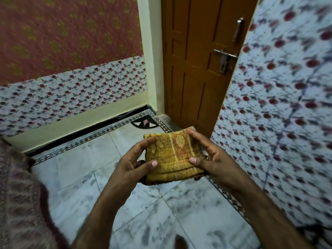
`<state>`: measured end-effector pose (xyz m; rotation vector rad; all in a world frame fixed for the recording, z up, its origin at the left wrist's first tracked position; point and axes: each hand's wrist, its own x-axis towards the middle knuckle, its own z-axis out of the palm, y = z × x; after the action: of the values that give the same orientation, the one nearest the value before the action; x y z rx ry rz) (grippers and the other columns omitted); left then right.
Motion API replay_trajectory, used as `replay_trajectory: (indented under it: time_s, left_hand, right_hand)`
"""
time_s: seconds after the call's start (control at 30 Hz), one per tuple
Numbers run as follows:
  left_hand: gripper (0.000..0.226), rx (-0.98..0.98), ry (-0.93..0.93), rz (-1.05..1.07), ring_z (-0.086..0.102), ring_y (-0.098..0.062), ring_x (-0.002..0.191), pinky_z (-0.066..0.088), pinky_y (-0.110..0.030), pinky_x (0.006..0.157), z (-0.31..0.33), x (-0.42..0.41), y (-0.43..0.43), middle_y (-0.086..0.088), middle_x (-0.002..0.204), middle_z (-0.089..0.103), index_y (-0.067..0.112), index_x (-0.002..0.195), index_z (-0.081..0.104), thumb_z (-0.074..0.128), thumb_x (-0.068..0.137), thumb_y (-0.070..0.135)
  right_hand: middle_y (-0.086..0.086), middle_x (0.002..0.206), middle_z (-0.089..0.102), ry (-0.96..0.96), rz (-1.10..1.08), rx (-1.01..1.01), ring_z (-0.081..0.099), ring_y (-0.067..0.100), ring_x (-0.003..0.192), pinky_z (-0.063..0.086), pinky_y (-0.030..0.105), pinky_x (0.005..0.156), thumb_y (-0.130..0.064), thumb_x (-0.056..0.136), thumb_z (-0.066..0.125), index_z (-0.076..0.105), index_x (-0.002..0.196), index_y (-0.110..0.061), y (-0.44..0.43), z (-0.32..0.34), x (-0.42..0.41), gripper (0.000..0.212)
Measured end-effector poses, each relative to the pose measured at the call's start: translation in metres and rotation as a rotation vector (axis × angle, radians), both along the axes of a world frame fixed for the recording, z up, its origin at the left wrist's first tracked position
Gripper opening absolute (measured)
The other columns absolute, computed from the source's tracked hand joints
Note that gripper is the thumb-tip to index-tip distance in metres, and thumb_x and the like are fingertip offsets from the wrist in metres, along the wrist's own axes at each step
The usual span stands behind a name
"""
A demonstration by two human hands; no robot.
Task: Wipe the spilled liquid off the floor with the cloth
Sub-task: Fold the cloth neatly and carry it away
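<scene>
We are looking down over the marble floor toward a brown door. The folded yellow cloth is hanging above the tiles, with the left hand and right hand gripping opposite ends, thumbs on top.

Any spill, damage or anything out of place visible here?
Nothing stands out. No puddle shows on the marble floor; its grey marks look like veining. The left hand and right hand hold the folded yellow cloth above it.

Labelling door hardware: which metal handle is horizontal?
The lower lever handle, just above the lock plate; the upper pull handle stands near vertical.
</scene>
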<state>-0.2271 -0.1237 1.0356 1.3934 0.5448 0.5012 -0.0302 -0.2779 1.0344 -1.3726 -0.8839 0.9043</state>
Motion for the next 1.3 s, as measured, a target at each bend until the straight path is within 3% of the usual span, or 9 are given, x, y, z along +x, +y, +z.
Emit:
replay_trajectory:
  time_s: [0.17,0.3,0.47,0.57,0.73,0.9,1.0,1.17,1.3]
  left_hand:
    - [0.055,0.045,0.049,-0.041,0.069,-0.039,0.097,0.059,-0.055,0.075,0.000,-0.023,-0.073,0.016,0.139,0.058,0.040,0.126,0.065,0.071,0.087,0.001]
    - [0.054,0.044,0.077,-0.113,0.073,-0.029,0.087,0.061,-0.046,0.072,0.007,-0.023,-0.135,0.021,0.123,0.068,0.032,0.126,0.066,0.074,0.083,0.000]
    - [0.056,0.053,0.076,-0.175,0.073,-0.019,0.077,0.057,-0.030,0.061,0.017,-0.010,-0.191,0.029,0.108,0.071,0.028,0.127,0.063,0.072,0.082,-0.005]
    - [0.058,0.079,0.080,-0.225,0.072,-0.017,0.074,0.059,-0.034,0.064,0.019,0.002,-0.241,0.026,0.099,0.074,0.028,0.128,0.061,0.072,0.083,-0.005]
    - [0.059,0.072,0.071,-0.266,0.073,-0.018,0.075,0.060,-0.032,0.065,0.016,0.022,-0.322,0.025,0.102,0.074,0.029,0.129,0.062,0.072,0.082,-0.006]
    - [0.060,0.042,0.038,-0.265,0.074,-0.019,0.079,0.059,-0.030,0.067,-0.002,0.050,-0.423,0.015,0.127,0.066,0.030,0.127,0.064,0.073,0.080,-0.007]
    - [0.062,0.045,0.041,-0.266,0.074,-0.025,0.082,0.062,-0.039,0.069,-0.018,0.070,-0.487,0.013,0.132,0.064,0.030,0.129,0.064,0.074,0.079,-0.006]
    - [0.064,0.026,0.075,-0.354,0.073,-0.019,0.077,0.060,-0.030,0.066,-0.043,0.102,-0.567,0.025,0.104,0.074,0.028,0.133,0.059,0.071,0.082,-0.008]
    - [0.065,0.082,0.123,-0.469,0.072,-0.013,0.073,0.055,-0.023,0.060,-0.070,0.139,-0.606,-0.003,0.123,0.069,0.032,0.135,0.058,0.072,0.084,-0.005]
  right_hand:
    - [-0.030,0.147,0.046,-0.012,-0.092,0.004,0.060,-0.013,0.117,0.061,0.022,0.077,0.008,0.094,0.063,0.051,0.141,-0.042,-0.086,0.001,-0.039,0.070]
    - [-0.020,0.157,0.040,-0.023,-0.195,-0.002,0.059,-0.014,0.118,0.062,0.030,0.080,0.008,0.094,0.062,0.045,0.151,-0.032,-0.164,0.004,-0.053,0.071]
    - [-0.034,0.147,0.044,0.044,-0.278,0.005,0.055,-0.011,0.127,0.060,0.031,0.091,0.008,0.094,0.063,0.048,0.150,-0.035,-0.229,0.006,-0.057,0.072]
    - [-0.030,0.149,0.044,0.053,-0.329,0.001,0.057,-0.007,0.126,0.059,0.040,0.097,0.007,0.095,0.063,0.048,0.150,-0.036,-0.285,0.007,-0.053,0.072]
    - [-0.032,0.153,0.041,0.029,-0.372,-0.001,0.051,-0.004,0.135,0.057,0.036,0.100,0.003,0.096,0.064,0.048,0.148,-0.043,-0.376,0.001,-0.042,0.072]
    - [-0.027,0.159,0.039,0.002,-0.377,-0.018,0.045,0.003,0.143,0.053,0.038,0.108,0.006,0.096,0.062,0.049,0.149,-0.044,-0.477,-0.012,-0.019,0.073]
    - [-0.024,0.162,0.035,-0.028,-0.393,-0.035,0.045,-0.003,0.140,0.052,0.031,0.108,0.007,0.097,0.061,0.046,0.149,-0.044,-0.544,-0.018,-0.005,0.075]
    - [-0.025,0.155,0.042,-0.019,-0.466,-0.089,0.053,0.000,0.134,0.055,0.029,0.101,0.008,0.097,0.061,0.046,0.147,-0.047,-0.630,-0.046,0.015,0.076]
    - [-0.021,0.158,0.041,-0.027,-0.570,-0.139,0.054,0.002,0.134,0.057,0.030,0.097,0.009,0.098,0.059,0.045,0.147,-0.049,-0.680,-0.077,0.027,0.077]
